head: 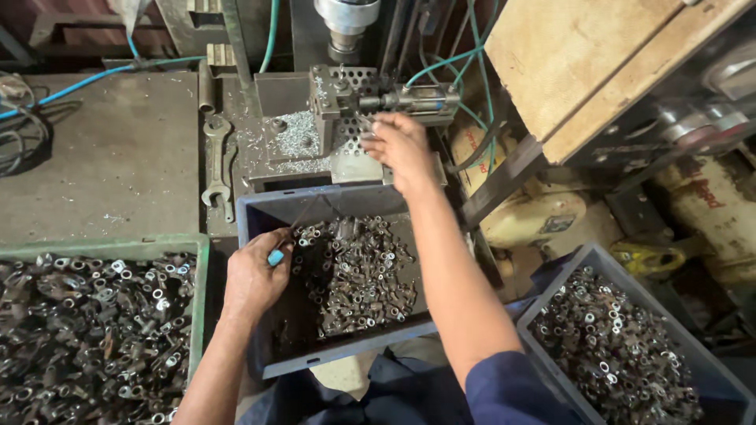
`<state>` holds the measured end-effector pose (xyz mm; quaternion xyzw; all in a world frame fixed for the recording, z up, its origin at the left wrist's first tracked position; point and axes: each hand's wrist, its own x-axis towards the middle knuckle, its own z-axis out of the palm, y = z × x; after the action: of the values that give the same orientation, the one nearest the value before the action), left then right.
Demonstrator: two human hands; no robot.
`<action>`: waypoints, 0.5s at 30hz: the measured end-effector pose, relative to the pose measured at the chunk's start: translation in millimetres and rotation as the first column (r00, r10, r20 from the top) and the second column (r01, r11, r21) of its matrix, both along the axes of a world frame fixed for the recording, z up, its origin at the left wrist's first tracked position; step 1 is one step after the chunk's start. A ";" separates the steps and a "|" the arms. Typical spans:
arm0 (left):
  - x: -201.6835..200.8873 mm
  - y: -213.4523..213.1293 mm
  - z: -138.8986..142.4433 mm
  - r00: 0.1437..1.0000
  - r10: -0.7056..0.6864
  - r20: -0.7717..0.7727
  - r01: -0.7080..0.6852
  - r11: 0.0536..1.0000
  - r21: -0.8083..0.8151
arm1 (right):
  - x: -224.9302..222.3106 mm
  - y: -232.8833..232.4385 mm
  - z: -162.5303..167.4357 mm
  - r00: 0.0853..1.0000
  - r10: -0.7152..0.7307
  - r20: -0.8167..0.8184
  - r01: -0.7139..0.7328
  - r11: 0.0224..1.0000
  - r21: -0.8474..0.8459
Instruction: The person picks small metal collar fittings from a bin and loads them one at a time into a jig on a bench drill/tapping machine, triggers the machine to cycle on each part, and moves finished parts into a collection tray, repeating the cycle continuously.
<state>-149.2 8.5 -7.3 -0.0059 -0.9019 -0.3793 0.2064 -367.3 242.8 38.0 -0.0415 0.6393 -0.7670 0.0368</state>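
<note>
The right hand [400, 145], fingers pinched on a small part, is at the drill clamp [346, 98]; careful seating is needed. The left hand [256, 275], closed on a blue-handled tool [276, 256], rests in the blue bin [315, 206].

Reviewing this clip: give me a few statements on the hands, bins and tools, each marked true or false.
1. The right hand reaches to the metal fixture on the machine. True.
2. The left hand is empty. False: it grips a blue-handled tool.
3. The middle grey bin holds small metal parts. True.
4. A hammer lies left of the fixture. False: a wrench lies there.
5. The green bin is at the far right. False: it sits at the left.
</note>
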 end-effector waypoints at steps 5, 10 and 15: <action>-0.6 -0.2 0.6 0.999 0.032 -0.004 -0.032 0.999 0.015 | -30.6 -34.7 -29.3 0.991 -0.069 0.111 0.096 0.961 -0.258; -1.8 -1.3 -2.1 1.000 0.019 -0.007 -0.019 1.000 0.012 | -52.6 -55.7 -55.5 0.992 -0.108 0.066 0.126 0.898 -0.421; -1.3 -1.1 -0.4 1.000 0.022 0.005 -0.022 1.000 0.003 | -53.9 -57.5 -58.6 0.982 -0.173 0.071 0.187 0.908 -0.374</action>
<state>-150.6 7.4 -7.7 0.0056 -0.9018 -0.3785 0.2083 -421.2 185.3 -20.6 0.0250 0.4792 -0.8768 -0.0310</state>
